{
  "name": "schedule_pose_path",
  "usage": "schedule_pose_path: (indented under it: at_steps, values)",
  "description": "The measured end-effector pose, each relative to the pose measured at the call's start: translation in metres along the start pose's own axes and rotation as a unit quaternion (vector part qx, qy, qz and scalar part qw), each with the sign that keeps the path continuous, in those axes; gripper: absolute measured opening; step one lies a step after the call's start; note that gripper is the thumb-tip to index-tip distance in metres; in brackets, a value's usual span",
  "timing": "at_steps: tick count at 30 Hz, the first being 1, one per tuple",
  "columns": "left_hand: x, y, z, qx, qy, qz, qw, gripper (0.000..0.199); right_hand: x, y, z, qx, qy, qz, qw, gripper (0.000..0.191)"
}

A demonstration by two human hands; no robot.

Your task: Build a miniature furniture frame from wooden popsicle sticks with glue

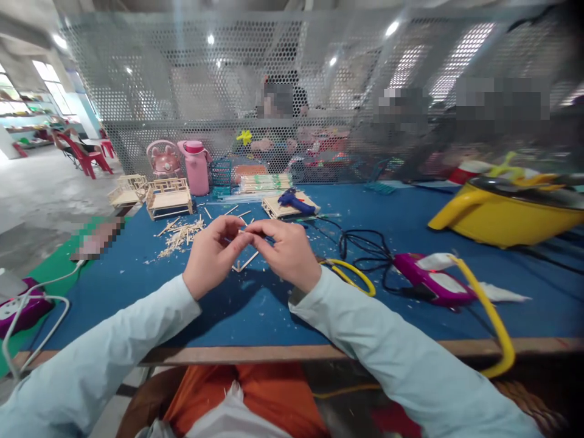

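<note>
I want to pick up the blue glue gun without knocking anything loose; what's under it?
The blue glue gun lies on a flat, pale stick-built piece on the blue tabletop. The piece's left end shows; the part directly beneath the gun is covered.

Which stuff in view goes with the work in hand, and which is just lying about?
Likely in use:
- thin sticks at left hand and right hand
- loose stick pile
- blue glue gun, probably

Seemingly just lying about:
- pink flask
- yellow pan

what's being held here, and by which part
Apparently a thin stick frame, pinched by its far side between both hands; the exact spot is hidden.
</note>
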State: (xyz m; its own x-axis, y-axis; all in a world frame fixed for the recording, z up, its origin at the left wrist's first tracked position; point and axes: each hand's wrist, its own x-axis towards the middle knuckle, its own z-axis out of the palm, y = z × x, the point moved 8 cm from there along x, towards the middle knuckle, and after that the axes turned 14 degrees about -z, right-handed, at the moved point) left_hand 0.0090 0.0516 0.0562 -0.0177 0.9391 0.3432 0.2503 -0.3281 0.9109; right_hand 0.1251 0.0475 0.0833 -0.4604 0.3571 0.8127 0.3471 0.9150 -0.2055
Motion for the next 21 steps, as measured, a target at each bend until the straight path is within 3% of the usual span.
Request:
schedule_pose_path:
  at_steps: [6,11,13,16,18,21]
  values:
    - [-0.005,-0.011,-0.008,-0.088,0.036,-0.021,0.995,0.018,-0.006,-0.014,0.004,0.037,0.021,-0.024,0.999,0.012]
    - [-0.011,-0.03,0.0,-0.19,-0.011,-0.131,0.973,0.023,-0.019,-0.001,-0.017,-0.001,0.004,0.06,0.998,0.016]
    - [-0.012,-0.037,0.005,-0.213,-0.028,-0.17,0.962,0.024,-0.035,0.017,-0.029,-0.102,-0.072,0.126,0.984,0.013]
    - [-0.012,-0.042,0.013,-0.247,-0.048,-0.207,0.945,0.028,-0.075,0.052,-0.046,-0.264,-0.234,0.232,0.906,0.019]
    - [-0.013,-0.044,0.017,-0.264,-0.058,-0.229,0.935,0.03,-0.097,0.069,-0.052,-0.283,-0.311,0.262,0.869,0.025]
    - [-0.015,-0.044,0.02,-0.266,-0.068,-0.254,0.927,0.029,-0.113,0.081,-0.05,-0.244,-0.369,0.266,0.856,0.039]
